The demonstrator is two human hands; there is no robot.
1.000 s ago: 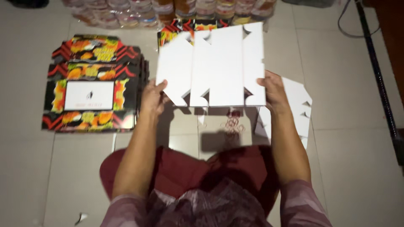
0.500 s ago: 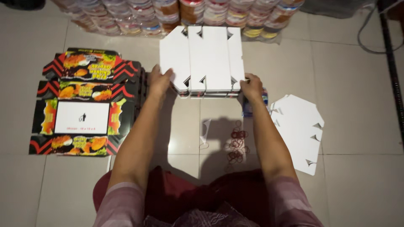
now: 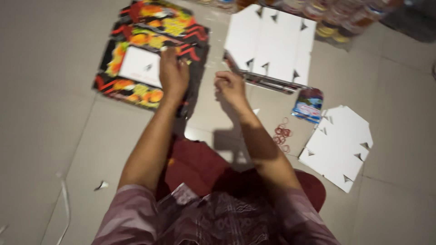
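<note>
My left hand lies flat on a stack of flat printed cardboard box blanks, black with red and yellow pattern, on the tiled floor at the left. My right hand hovers loosely curled above the floor, holding nothing I can make out. Just beyond it lies a stack of box blanks, white side up, set down on the floor. The frame is blurred.
Another white pile of blanks lies at the right. Red rubber bands and a small blue packet lie on the floor between. Jars or cups line the far edge. My knees in dark red cloth are below.
The white stack I held up in both hands now lies on the floor. My left hand has moved left onto the printed stack; my right hand has come off the white stack.
</note>
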